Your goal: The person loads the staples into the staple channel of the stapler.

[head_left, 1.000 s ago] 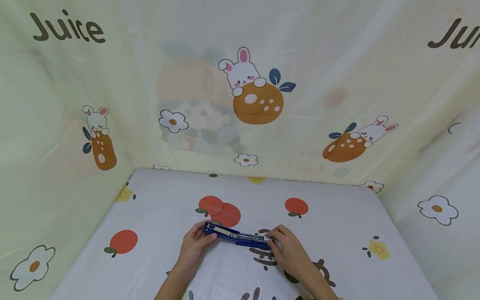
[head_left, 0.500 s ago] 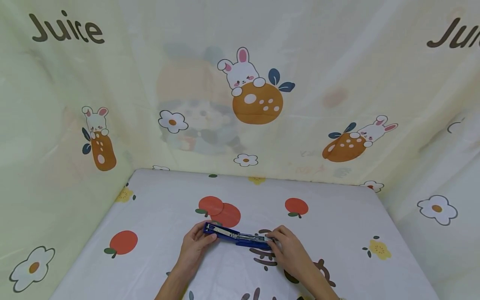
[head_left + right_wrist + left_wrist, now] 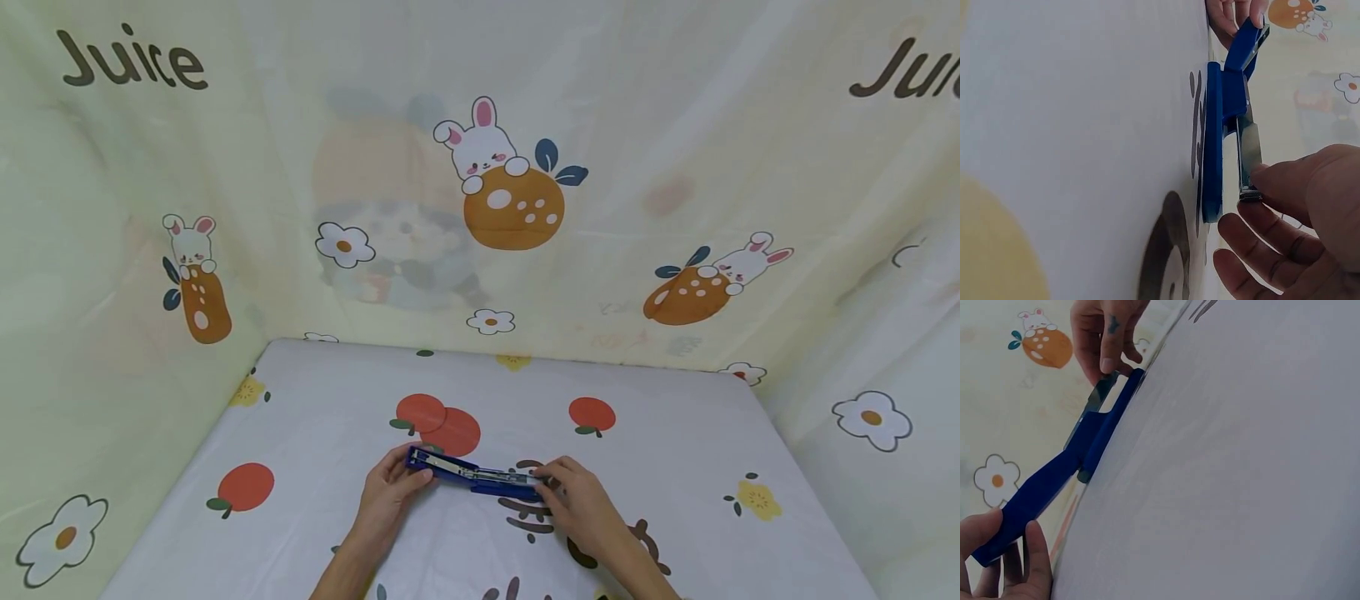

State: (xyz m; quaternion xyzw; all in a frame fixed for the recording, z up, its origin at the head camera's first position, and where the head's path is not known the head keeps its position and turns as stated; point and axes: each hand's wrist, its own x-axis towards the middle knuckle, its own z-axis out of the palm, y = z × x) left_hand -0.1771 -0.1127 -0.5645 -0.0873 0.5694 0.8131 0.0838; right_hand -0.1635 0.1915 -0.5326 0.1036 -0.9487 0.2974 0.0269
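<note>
A blue stapler (image 3: 498,487) lies opened out between the two hands, its top cover (image 3: 1038,490) swung back to the left. The left hand (image 3: 388,492) pinches the free end of that cover between thumb and fingers. At the other end, the right hand (image 3: 583,507) holds the tip of the metal staple magazine (image 3: 1250,153), thumb on top and index finger below. The stapler's base (image 3: 1212,144) runs along the tabletop, with a gap showing between it and the magazine. In the head view, the right fingers hide the magazine's end.
A white cloth (image 3: 660,450) printed with red fruit and flowers covers the table. Pale curtains (image 3: 405,50) with rabbit prints hang behind the table and along both sides.
</note>
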